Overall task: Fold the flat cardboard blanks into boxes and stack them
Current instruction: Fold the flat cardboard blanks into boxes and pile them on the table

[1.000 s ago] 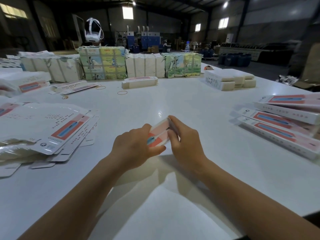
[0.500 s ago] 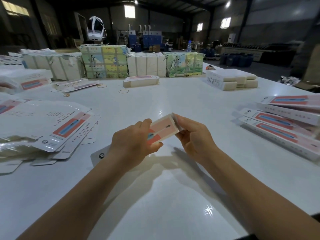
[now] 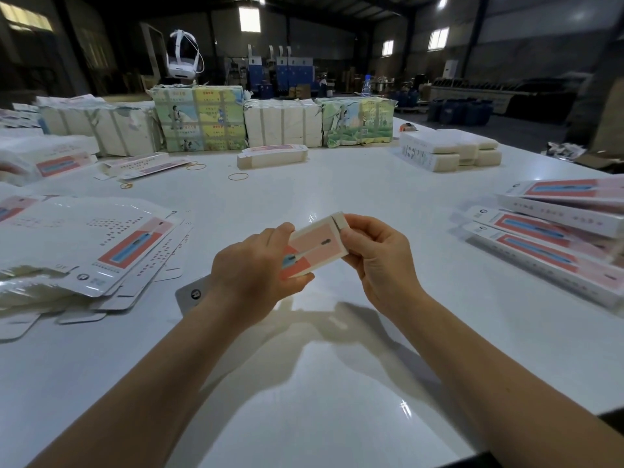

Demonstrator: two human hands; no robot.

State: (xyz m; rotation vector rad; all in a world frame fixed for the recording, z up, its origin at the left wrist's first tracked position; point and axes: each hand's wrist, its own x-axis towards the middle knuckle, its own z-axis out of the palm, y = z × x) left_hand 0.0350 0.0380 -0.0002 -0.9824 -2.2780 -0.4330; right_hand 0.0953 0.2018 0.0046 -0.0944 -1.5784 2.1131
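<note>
Dim warehouse, bright high windows (image 3: pixel 249 19), glossy white table (image 3: pixel 337 184).

Both bare forearms reach in from the near edge of the surface and converge above its middle, held clear of it. The left hand (image 3: pixel 251 265) shows its back to the camera, fingers curled over the top of the box (image 3: pixel 315 246) and the thumb tucked beneath its near end. The right hand (image 3: pixel 378 255) faces the left, palm turned inward, its fingers (image 3: pixel 366 221) bent round the far end of the box and the thumb pressed on the side nearest the left hand. The wrists sit level with each other, the right slightly cocked back. The two hands lie close together, not touching.
</note>
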